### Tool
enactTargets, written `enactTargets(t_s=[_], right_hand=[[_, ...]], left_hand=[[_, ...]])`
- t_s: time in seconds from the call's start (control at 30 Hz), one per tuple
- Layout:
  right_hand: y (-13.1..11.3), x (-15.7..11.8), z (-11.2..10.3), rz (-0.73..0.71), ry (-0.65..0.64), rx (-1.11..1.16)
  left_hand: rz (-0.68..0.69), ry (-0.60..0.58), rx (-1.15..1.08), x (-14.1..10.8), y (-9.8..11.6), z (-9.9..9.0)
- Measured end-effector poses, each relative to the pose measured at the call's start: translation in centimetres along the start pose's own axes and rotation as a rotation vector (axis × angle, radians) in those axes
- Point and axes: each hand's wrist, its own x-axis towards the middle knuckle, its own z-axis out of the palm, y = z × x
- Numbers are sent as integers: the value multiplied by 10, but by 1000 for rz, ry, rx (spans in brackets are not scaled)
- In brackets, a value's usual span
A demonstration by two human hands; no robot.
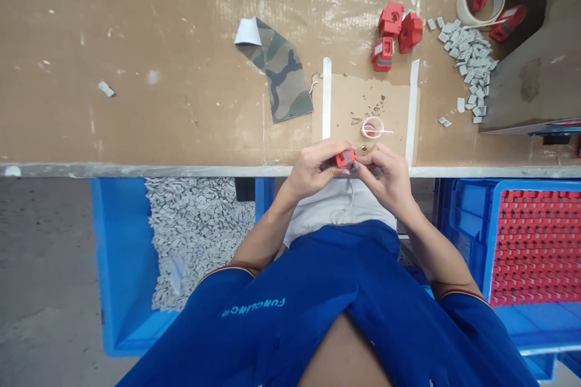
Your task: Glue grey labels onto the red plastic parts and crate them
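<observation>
My left hand [315, 168] is closed around a small red plastic block [345, 158] with a grey stripe, just over the table's front edge. At the block's right side, the fingertips of my right hand [385, 170] are pinched together against it; whether they also hold a small part I cannot make out. Behind my hands stands a small clear cup [372, 127] with a thin white stick across it. Dark crumbs lie on the cardboard sheet [345, 97] around the cup. Three similar red blocks [392, 19] are grouped farther back.
A heap of small grey pieces [472, 60] lies at right, beside a tape roll [462, 3]. A camouflage strip [287, 78] lies left of the cardboard. Below the table edge are a blue bin [106, 266] of grey pieces and a blue crate [492, 242] of red blocks.
</observation>
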Motion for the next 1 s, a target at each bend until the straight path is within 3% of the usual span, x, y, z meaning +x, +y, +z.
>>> enactTargets(t_s=[0.13, 0.33, 0.5, 0.87, 1.0], right_hand=[[-3, -4, -5, -52, -14, -40], [-4, -3, -17, -115, -148, -162], [0, 5, -14, -92, -226, -178], [-12, -2, -7, -41, -149, -198], [-22, 0, -10, 14, -151, -85]], left_hand=[[39, -7, 9, -1, 0, 1], [-104, -35, -225, -5, -3, 4], [-134, -40, -207, -6, -4, 2], [-145, -45, -330, -4, -2, 2], [-184, -7, -416, -5, -4, 4]])
